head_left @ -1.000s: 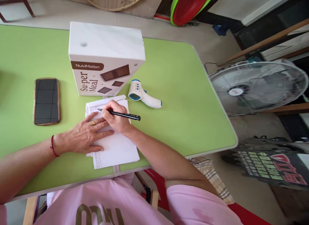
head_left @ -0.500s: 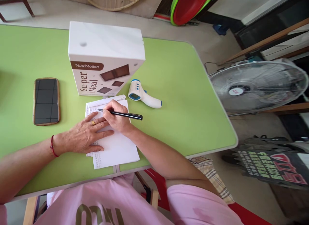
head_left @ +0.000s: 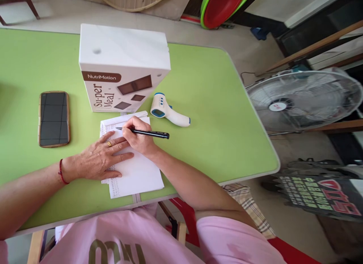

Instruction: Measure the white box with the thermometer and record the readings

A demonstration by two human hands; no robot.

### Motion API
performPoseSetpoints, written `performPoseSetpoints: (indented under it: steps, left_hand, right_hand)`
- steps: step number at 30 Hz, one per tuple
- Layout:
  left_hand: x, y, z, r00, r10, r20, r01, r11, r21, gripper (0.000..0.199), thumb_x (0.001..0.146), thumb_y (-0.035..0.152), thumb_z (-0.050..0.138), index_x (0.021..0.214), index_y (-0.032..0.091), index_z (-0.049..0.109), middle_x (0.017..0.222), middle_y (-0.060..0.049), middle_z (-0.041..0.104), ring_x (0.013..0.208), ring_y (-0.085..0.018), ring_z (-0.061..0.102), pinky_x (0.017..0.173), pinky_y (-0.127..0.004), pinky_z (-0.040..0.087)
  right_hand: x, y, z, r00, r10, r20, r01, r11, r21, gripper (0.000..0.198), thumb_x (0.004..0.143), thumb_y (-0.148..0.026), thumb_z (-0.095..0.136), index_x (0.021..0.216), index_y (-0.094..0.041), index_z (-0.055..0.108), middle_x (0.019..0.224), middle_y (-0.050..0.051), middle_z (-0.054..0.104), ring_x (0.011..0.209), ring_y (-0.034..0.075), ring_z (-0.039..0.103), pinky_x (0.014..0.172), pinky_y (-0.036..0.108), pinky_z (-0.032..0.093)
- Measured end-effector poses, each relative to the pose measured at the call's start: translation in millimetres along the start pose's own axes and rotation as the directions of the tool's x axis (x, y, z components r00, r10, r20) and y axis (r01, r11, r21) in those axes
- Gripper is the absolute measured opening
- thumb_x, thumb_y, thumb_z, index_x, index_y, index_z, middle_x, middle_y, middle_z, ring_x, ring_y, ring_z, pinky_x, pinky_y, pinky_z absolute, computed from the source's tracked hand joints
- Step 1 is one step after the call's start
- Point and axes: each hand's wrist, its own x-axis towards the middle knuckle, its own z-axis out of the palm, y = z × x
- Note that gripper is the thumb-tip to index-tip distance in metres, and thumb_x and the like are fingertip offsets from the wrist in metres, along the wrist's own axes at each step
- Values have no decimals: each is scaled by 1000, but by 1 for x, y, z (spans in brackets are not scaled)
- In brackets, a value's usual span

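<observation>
My right hand grips a black pen, its tip at the upper part of some white paper. Rows of small handwriting run down the paper's left side; I cannot read them. Flat on the sheets lies my left hand, fingers spread, with a gold ring on one finger and a red string bracelet at the wrist. Its fingertips are close to my right hand. Behind the paper stands a white box marked "NutriMotion Su-per Meal". A white and blue infrared thermometer rests right of the box.
A phone in a brown-edged case lies left of the paper on the green table. Beyond the table's right edge is a large fan. Red and green basins lean at the back.
My right hand and the pen have shifted very slightly to the right along the paper. My left hand stays in place.
</observation>
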Motion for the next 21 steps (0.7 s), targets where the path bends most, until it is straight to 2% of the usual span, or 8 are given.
performPoseSetpoints:
  steps: [12, 21]
  left_hand:
    - [0, 0, 1, 1000, 6, -8, -6, 1000, 11, 56, 99, 48, 56, 145, 16, 52, 150, -19, 46, 141, -37, 41, 121, -63, 23]
    - [1, 0, 0, 1000, 6, 1, -6, 1000, 13, 55, 101, 49, 52, 145, 16, 51, 153, -19, 42, 145, -36, 37, 121, -62, 22]
  right_hand:
    - [-1, 0, 0, 1000, -1, 17, 1, 1000, -6, 16, 79, -32, 52, 67, -22, 47, 58, -3, 54, 54, 11, 46, 55, 25, 41]
    - [0, 0, 0, 1000, -13, -7, 13, 1000, 22, 17, 81, -33, 53, 69, -21, 49, 60, -2, 55, 56, 12, 50, 57, 26, 43]
